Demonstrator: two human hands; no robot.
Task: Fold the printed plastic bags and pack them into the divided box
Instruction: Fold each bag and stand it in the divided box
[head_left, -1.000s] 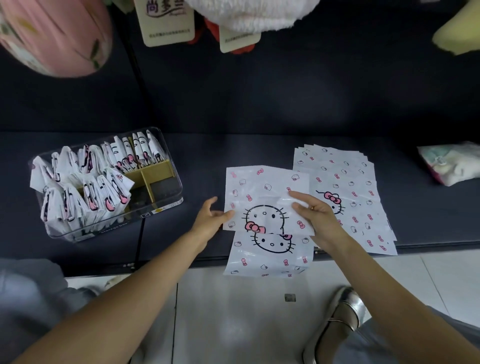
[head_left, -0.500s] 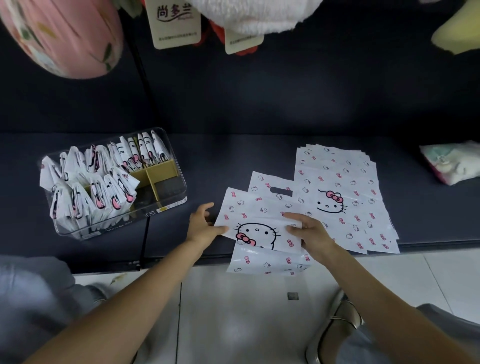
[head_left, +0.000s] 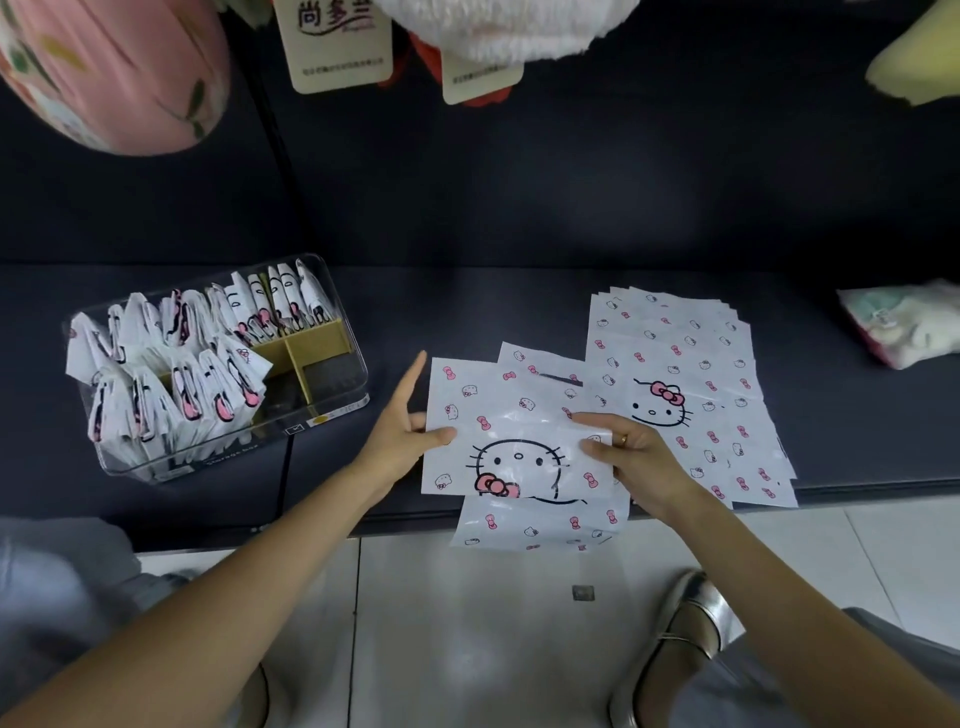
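Note:
A white plastic bag (head_left: 511, 415) printed with a cat face and pink bows lies folded over at the front edge of the dark shelf (head_left: 493, 306), its lower end hanging past the edge. My left hand (head_left: 402, 439) pinches the bag's left edge between thumb and fingers. My right hand (head_left: 631, 454), with a ring, grips its right edge. A stack of flat printed bags (head_left: 685, 364) lies just to the right. At the left stands the clear divided box (head_left: 332, 415), holding several folded bags (head_left: 171, 364) upright; its right compartments show bare tan dividers.
A soft pastel packet (head_left: 904, 325) lies at the far right of the shelf. Plush items and paper tags (head_left: 335, 44) hang overhead, with a pink round object (head_left: 111, 73) at top left. Below the shelf are pale floor tiles and a silver shoe (head_left: 685, 623).
The bag's top part has been folded down toward me, so the upside-down cat face now sits lower. Both hands moved closer to the shelf's front edge, holding the bag's sides.

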